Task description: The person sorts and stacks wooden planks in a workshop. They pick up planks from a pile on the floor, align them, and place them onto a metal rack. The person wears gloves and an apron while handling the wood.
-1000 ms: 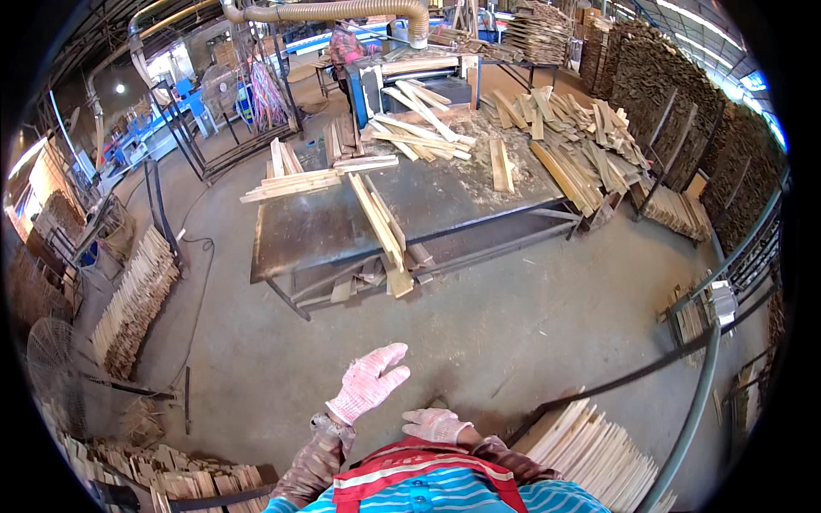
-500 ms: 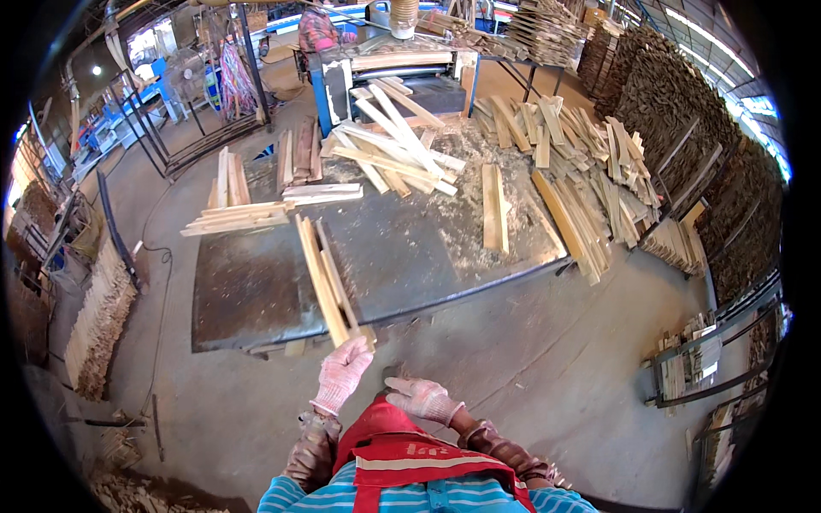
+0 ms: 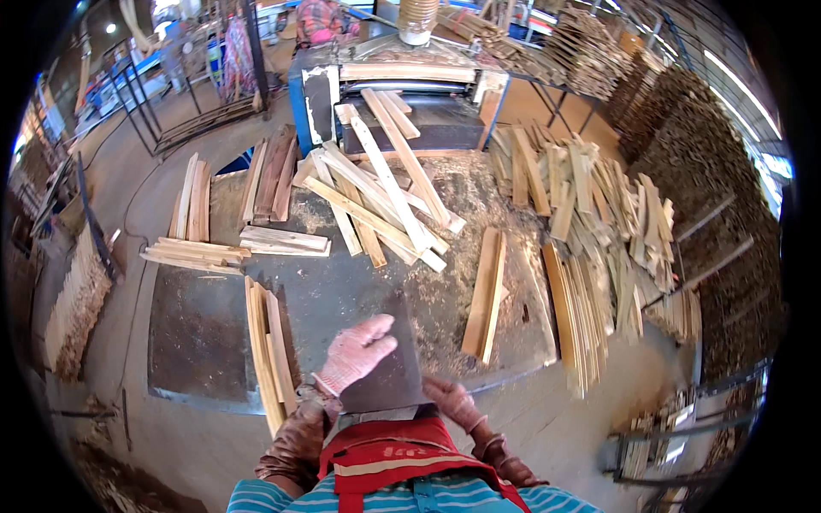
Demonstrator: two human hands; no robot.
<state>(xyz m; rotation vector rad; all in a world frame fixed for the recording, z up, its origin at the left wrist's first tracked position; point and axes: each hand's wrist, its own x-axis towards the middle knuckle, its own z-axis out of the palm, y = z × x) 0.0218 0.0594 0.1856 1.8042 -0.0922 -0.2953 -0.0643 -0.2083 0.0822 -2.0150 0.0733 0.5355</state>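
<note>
My left hand (image 3: 357, 352), in a pale knitted glove, is over the dark metal table (image 3: 342, 295) near its front edge. Its fingers are stretched out with a gap between them, and it holds nothing. My right hand (image 3: 451, 402), also gloved, is low by the table's edge in front of my red apron; its fingers are smeared and partly in shadow. Left of my left hand, a few narrow boards (image 3: 267, 355) lie along the table, their near ends by my left forearm. A pair of boards (image 3: 486, 295) lies farther right on the sawdust.
Loose boards (image 3: 389, 184) lie crisscrossed before a planer-like machine (image 3: 406, 73). Short stacks (image 3: 195, 255) stand at the table's left, and a large board pile (image 3: 590, 188) at its right. Beyond the machine is another person (image 3: 323, 24). A metal rack (image 3: 684, 436) stands at lower right.
My left hand has let go of the narrow boards, which now lie on the table, and has moved right and forward. My right hand has shifted slightly right. My view has moved closer to the table.
</note>
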